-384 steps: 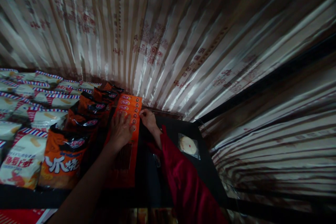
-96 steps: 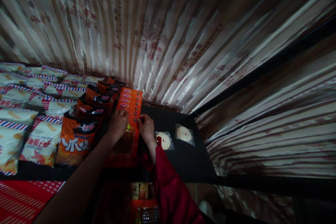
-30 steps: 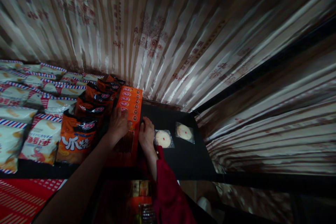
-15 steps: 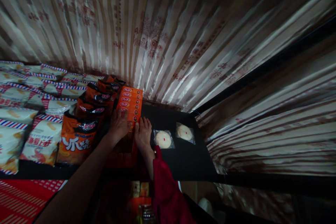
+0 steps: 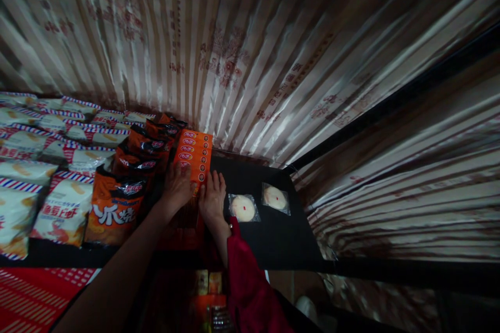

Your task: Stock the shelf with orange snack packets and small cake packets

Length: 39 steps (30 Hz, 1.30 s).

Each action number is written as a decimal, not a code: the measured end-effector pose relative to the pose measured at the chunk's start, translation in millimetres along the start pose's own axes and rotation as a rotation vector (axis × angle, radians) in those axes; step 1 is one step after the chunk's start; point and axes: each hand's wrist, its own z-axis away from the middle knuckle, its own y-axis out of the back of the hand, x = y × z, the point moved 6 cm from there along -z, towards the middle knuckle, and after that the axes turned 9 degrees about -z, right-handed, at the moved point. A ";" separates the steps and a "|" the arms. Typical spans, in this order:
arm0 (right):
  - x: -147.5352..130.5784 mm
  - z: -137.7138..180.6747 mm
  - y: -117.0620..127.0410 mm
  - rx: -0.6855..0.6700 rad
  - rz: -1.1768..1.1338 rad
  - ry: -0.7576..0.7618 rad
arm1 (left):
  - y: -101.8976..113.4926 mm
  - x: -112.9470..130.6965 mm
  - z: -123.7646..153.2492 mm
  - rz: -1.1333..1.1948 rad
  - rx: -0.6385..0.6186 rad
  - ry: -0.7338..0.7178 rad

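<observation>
A row of orange packets (image 5: 194,146) with oval logos runs from the black shelf's back toward its front; its near part is dark. My left hand (image 5: 178,187) rests on the row's left side, its fingers stretched forward over the orange tops. Against the right side lies my right hand (image 5: 213,197), fingers extended along the packets. Both hands are open, on either side of the row, and neither is wrapped round a single packet. The palms' undersides are hidden.
Left of the row stand orange-black snack bags (image 5: 115,208) and several white snack bags (image 5: 62,208). Two round, clear-wrapped pastries (image 5: 242,208) lie on the black shelf (image 5: 273,242) to the right. A striped wrapping sheet (image 5: 242,52) backs the shelf; a red basket (image 5: 35,296) sits below left.
My right hand has shifted very slightly up and left along the orange packets. My left hand stays in nearly the same place.
</observation>
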 end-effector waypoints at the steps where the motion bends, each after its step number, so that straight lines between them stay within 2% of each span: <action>1: -1.8 0.1 0.2 -0.010 0.002 0.013 | 0.6 0.0 0.0 -0.006 0.004 0.001; 7: 0.8 -0.6 -5.5 -0.078 -0.001 0.014 | 3.0 -0.2 -0.1 -0.009 -0.005 -0.006; 14: -1.6 -0.2 1.1 -0.050 -0.001 0.048 | 7.8 0.3 1.9 -0.023 0.003 -0.007; 19: -7.7 5.2 12.5 -0.035 -0.023 0.056 | 13.5 2.9 5.0 -0.002 0.099 -0.021; 23: -13.6 18.8 21.4 -0.012 -0.067 0.047 | 20.3 16.7 15.3 0.045 0.192 -0.106; 27: -17.3 41.4 26.8 -0.019 -0.115 0.056 | 26.6 40.4 37.7 0.125 0.229 -0.263; 33: -13.9 84.6 43.4 0.053 -0.152 0.057 | 22.0 64.1 79.0 0.249 0.159 -0.463; 36: -10.4 114.1 56.5 0.126 -0.177 0.050 | 15.7 71.1 108.6 0.321 0.185 -0.551; 39: -3.5 152.7 67.2 0.192 -0.209 0.038 | 0.9 75.3 146.6 0.352 0.216 -0.569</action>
